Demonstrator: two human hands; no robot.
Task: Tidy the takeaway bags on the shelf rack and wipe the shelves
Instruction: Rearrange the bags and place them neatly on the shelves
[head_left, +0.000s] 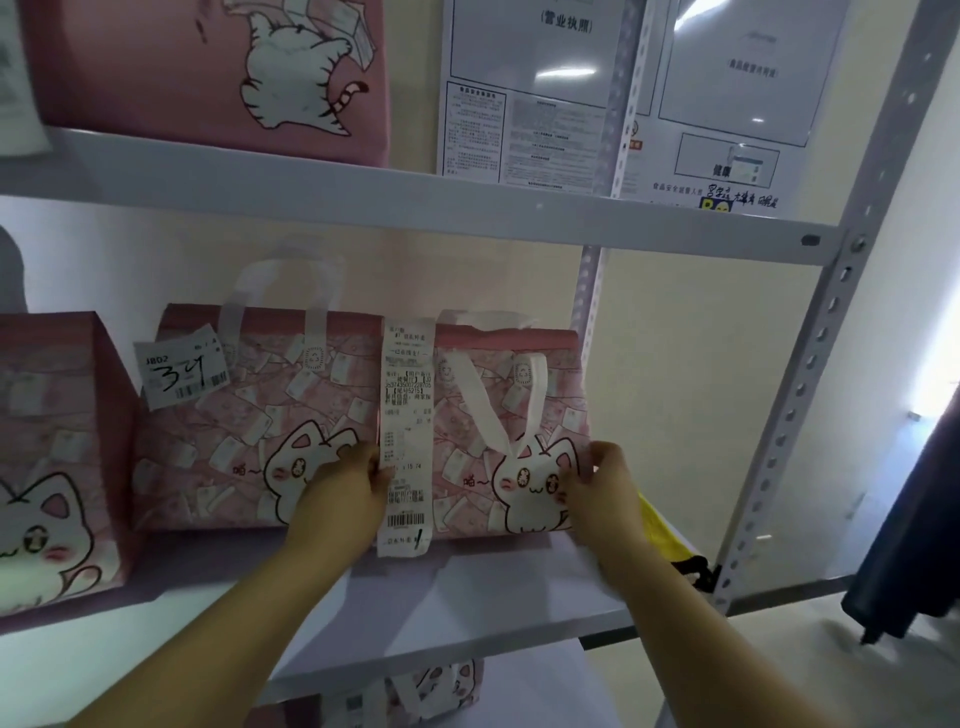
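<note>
Three pink takeaway bags with white cartoon cats stand on the middle shelf. The right bag carries a long white receipt down its left front edge and white handles flopped forward. My left hand grips this bag's left side at the receipt, and my right hand grips its right lower edge. Beside it stands the middle bag with a tag marked 34. A third bag sits at the far left. Another pink bag is on the upper shelf.
The grey perforated rack upright rises at the right. Printed notices hang on the wall behind. A yellow item lies at the shelf's right end, behind my right wrist. Another cat bag shows on the shelf below. Dark fabric hangs far right.
</note>
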